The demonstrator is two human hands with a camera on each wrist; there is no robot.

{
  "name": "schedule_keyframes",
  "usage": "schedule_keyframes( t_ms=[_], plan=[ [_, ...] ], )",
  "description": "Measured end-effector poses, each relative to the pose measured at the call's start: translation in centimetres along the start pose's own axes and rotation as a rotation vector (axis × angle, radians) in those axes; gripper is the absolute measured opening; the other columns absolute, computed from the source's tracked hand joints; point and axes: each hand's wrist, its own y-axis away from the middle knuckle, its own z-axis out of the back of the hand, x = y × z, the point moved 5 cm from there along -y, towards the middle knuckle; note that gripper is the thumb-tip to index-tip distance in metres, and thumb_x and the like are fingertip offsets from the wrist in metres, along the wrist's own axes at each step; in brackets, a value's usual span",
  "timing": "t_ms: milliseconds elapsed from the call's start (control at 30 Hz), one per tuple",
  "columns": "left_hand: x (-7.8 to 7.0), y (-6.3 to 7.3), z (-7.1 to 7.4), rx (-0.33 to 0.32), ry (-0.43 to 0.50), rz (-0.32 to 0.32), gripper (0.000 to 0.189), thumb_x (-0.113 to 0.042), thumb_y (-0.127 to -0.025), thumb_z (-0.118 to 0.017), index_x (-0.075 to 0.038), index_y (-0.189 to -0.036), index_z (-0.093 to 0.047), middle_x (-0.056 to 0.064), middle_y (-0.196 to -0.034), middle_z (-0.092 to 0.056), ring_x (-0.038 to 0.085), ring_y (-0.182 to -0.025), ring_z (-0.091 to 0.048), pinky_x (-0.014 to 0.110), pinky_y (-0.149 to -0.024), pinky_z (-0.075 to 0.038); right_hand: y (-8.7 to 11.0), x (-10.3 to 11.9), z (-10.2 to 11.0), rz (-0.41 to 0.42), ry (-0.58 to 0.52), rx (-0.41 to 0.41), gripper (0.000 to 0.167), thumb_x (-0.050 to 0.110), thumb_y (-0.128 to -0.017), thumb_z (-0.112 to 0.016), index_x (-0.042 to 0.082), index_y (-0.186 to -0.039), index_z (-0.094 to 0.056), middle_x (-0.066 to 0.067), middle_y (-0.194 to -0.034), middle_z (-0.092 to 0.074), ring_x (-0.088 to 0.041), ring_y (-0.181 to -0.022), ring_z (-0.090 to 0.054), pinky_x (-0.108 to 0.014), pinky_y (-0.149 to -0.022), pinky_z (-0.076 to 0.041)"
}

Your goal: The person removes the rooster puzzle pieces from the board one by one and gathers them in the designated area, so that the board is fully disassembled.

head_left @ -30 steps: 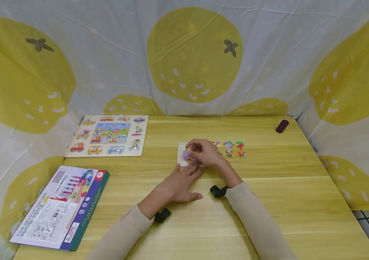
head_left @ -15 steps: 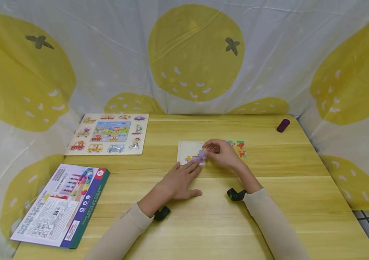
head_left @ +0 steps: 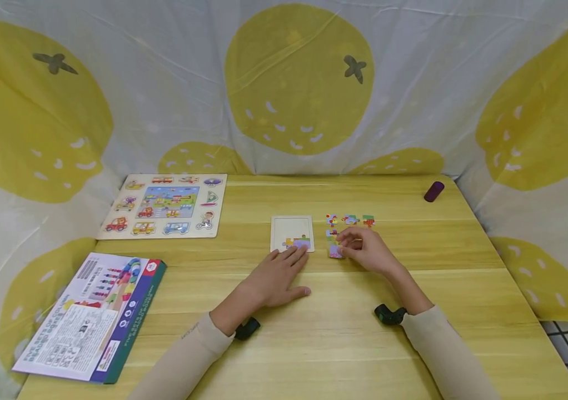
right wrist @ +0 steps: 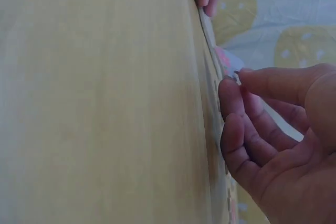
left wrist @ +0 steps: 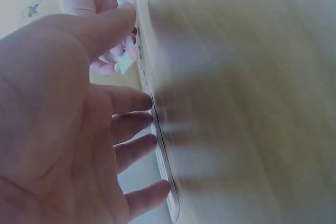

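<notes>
A small white puzzle tray (head_left: 291, 225) lies mid-table, with a few joined jigsaw pieces (head_left: 300, 243) along its lower edge. My left hand (head_left: 278, 278) lies with spread, straight fingers, its fingertips on the tray's near edge. To the right, my right hand (head_left: 366, 250) pinches a purple jigsaw piece (head_left: 334, 251) between thumb and fingers. That piece also shows at the fingertips in the right wrist view, its pink and pale face (right wrist: 226, 61) tilted up. Several loose jigsaw pieces (head_left: 350, 219) lie in rows just beyond the right hand, which hides some of them.
A larger vehicle picture board (head_left: 219, 214) lies at the back left. Nearer on the left is a flat bead-set box (head_left: 84, 328). A dark purple cylinder (head_left: 434, 191) rests at the back right. A fruit-print curtain (head_left: 299, 161) stands behind the table.
My right hand has moved right, away from over the tray, carrying the purple jigsaw piece toward the loose pieces. The left hand has stayed at the tray's near edge.
</notes>
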Motion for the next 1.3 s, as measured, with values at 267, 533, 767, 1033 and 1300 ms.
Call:
schedule_keyframes(
  t_ms=[267,533,767,1033,1300],
  plan=[
    [0.10,0.00,-0.02,-0.006,0.060,-0.032,0.083,-0.062,-0.104,-0.045,-0.009,-0.164,-0.026,0.009,-0.174,-0.014,0.030,-0.161,-0.015,0.060,-0.126,-0.024,0.17,-0.16,-0.25,-0.001,0.053,-0.003,0.017,0.004,-0.093,-0.074,0.004,-0.110,-0.073,-0.011,-0.095,-0.071,-0.019,-0.081,-0.068,-0.022,-0.070,-0.057],
    [0.30,0.09,-0.02,-0.008,0.079,-0.041,0.083,-0.061,-0.104,-0.045,-0.007,-0.164,-0.027,0.010,-0.174,-0.015,0.028,-0.161,-0.015,0.062,-0.125,-0.023,-0.04,-0.06,-0.81,-0.028,0.147,-0.004,0.015,0.006,-0.094,-0.074,0.002,-0.108,-0.074,-0.008,-0.090,-0.070,-0.015,-0.073,-0.062,-0.025,-0.063,-0.052],
    [0.02,-0.04,0.30,-0.031,0.034,-0.024,0.078,-0.059,-0.105,-0.044,-0.007,-0.162,-0.033,0.011,-0.173,-0.021,0.029,-0.160,-0.020,0.060,-0.125,-0.025,-0.13,0.14,-0.89,-0.023,0.209,-0.011,0.013,0.008,-0.093,-0.075,0.003,-0.106,-0.076,-0.007,-0.091,-0.067,-0.015,-0.076,-0.058,-0.024,-0.066,-0.049],
    [-0.60,-0.06,0.16,-0.043,0.028,-0.051,0.079,-0.059,-0.105,-0.045,-0.007,-0.162,-0.031,0.014,-0.172,-0.019,0.029,-0.160,-0.018,0.058,-0.127,-0.022,-0.21,-0.03,-0.76,-0.045,0.184,-0.022,0.013,0.010,-0.093,-0.075,0.004,-0.105,-0.075,-0.006,-0.088,-0.067,-0.015,-0.074,-0.058,-0.024,-0.065,-0.049],
    [-0.59,-0.08,-0.33,-0.020,0.040,-0.050,0.079,-0.061,-0.104,-0.045,-0.011,-0.163,-0.030,0.013,-0.174,-0.013,0.029,-0.161,-0.014,0.061,-0.127,-0.018,-0.62,0.75,-0.81,-0.013,0.185,-0.053,0.015,0.014,-0.095,-0.073,0.007,-0.108,-0.075,-0.003,-0.091,-0.071,-0.016,-0.079,-0.062,-0.026,-0.071,-0.051]
  ],
)
